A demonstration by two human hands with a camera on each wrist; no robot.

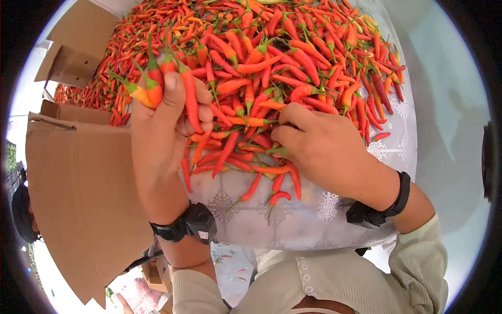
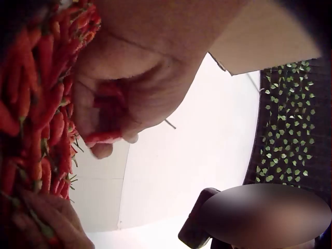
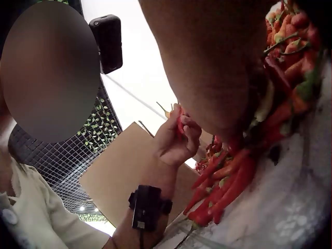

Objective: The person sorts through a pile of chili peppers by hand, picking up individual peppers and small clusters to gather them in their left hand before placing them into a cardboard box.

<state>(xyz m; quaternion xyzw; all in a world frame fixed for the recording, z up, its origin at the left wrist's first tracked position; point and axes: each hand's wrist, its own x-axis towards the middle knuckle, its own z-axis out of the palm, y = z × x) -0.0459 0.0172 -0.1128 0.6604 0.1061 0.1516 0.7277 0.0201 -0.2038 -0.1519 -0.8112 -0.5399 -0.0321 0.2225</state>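
Observation:
My left hand (image 1: pixel 159 123) is raised at the left of the pile, gripping several red and orange chili peppers (image 1: pixel 191 102) with their green stems pointing up. In the left wrist view, red chilies (image 2: pixel 106 137) show inside its curled fingers. My right hand (image 1: pixel 327 149) is down at the near edge of the chili pile (image 1: pixel 303 63), its fingers bent around a chili whose green stem (image 1: pixel 280 152) shows by the fingertips. The left wrist view catches that right hand (image 2: pixel 54 220) with a stem between its fingers. Much of the held chili is hidden.
The pile covers the far part of a table with a patterned pale cloth (image 1: pixel 308 225). A few loose chilies (image 1: pixel 280 198) lie at its near edge. Cardboard box flaps (image 1: pixel 83 199) stand close beside my left arm. A pale wall (image 1: pixel 455 104) rises on the right.

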